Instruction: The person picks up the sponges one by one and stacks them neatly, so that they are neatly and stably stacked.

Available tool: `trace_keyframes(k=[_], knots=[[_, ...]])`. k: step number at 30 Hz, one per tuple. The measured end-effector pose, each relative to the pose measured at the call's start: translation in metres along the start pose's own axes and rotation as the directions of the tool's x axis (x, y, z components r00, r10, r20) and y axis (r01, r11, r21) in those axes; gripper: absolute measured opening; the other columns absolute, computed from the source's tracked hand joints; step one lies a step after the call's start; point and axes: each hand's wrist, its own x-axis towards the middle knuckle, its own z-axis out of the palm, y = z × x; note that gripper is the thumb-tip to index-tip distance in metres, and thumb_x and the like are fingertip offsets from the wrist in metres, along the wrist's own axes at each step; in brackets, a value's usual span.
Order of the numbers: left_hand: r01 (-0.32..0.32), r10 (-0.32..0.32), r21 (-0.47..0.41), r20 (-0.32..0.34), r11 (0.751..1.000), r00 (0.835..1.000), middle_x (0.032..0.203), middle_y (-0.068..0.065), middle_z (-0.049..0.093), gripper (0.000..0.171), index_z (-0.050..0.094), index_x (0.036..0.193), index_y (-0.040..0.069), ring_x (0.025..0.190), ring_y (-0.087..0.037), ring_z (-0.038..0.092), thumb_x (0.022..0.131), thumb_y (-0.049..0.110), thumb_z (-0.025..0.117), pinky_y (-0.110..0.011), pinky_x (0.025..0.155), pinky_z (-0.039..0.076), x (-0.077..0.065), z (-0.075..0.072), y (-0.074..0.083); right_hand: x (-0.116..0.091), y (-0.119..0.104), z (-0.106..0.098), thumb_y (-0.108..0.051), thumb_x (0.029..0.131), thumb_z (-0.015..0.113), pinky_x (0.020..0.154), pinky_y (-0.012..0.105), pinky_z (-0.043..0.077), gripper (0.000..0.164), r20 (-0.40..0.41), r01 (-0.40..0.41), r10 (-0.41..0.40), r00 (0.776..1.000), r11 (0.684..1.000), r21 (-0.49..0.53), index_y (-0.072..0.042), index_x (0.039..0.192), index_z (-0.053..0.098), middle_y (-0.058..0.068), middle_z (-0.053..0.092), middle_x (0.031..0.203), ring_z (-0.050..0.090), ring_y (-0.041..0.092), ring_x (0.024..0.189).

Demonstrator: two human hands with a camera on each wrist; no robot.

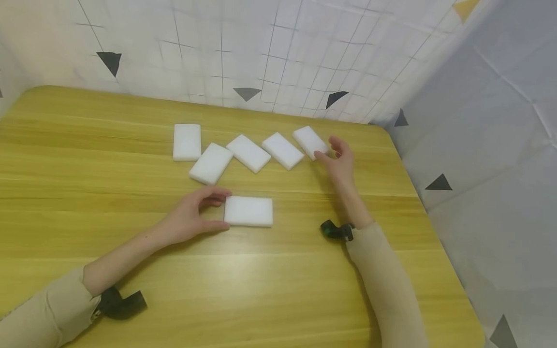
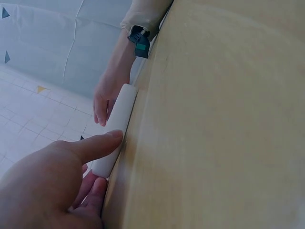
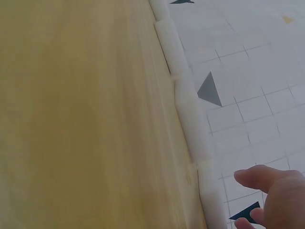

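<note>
My left hand (image 1: 189,217) holds the left end of a white rectangular sponge block (image 1: 249,211), which lies flat on the table, thumb on its near edge and fingers at its far edge. In the left wrist view the thumb (image 2: 107,141) lies against the side of this sponge block (image 2: 121,109). At the right end of a loose row, my right hand (image 1: 341,164) hovers by another white sponge block (image 1: 308,138), thumb and fingers spread apart. A gap shows between the right hand (image 3: 276,195) and the blocks in the right wrist view.
Several more sponge blocks lie along the row: one upright at the left (image 1: 187,142), a tilted block (image 1: 212,163) and two slanted ones, first (image 1: 248,153) and second (image 1: 283,151). The wood-grain table (image 1: 283,285) meets a patterned white curtain (image 1: 243,53) at the back.
</note>
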Motion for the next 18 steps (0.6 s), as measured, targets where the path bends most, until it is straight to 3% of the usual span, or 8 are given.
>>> trace_keyframes(k=[6, 18], knots=[[-0.007, 0.007, -0.005, -0.003, 1.000, 1.000, 0.132, -0.013, 0.062, 0.067, 0.058, 0.132, 0.002, 0.118, -0.027, 0.061, 0.072, 0.006, 0.089, -0.031, 0.102, 0.052, 0.000, 0.000, 0.000, 0.003, 0.010, 0.000, -0.019, 0.085, 0.080, 0.114, 0.039, 0.039, 0.066, 0.015, -0.026, 0.026, 1.000, 0.998, -0.049, -0.003, 0.142, 0.051, 0.013, 0.053, 0.143, 0.047, 0.027, 0.132], [-0.017, 0.017, 0.003, -0.001, 1.000, 1.000, 0.131, -0.013, 0.062, 0.067, 0.058, 0.132, 0.002, 0.118, -0.028, 0.061, 0.072, 0.006, 0.089, -0.032, 0.102, 0.052, 0.000, 0.000, -0.002, 0.003, 0.017, 0.002, -0.019, 0.084, 0.082, 0.114, 0.036, 0.041, 0.066, 0.026, 0.028, -0.024, 0.999, 0.988, -0.153, 0.000, 0.140, 0.051, 0.015, 0.053, 0.143, 0.048, 0.027, 0.134]])
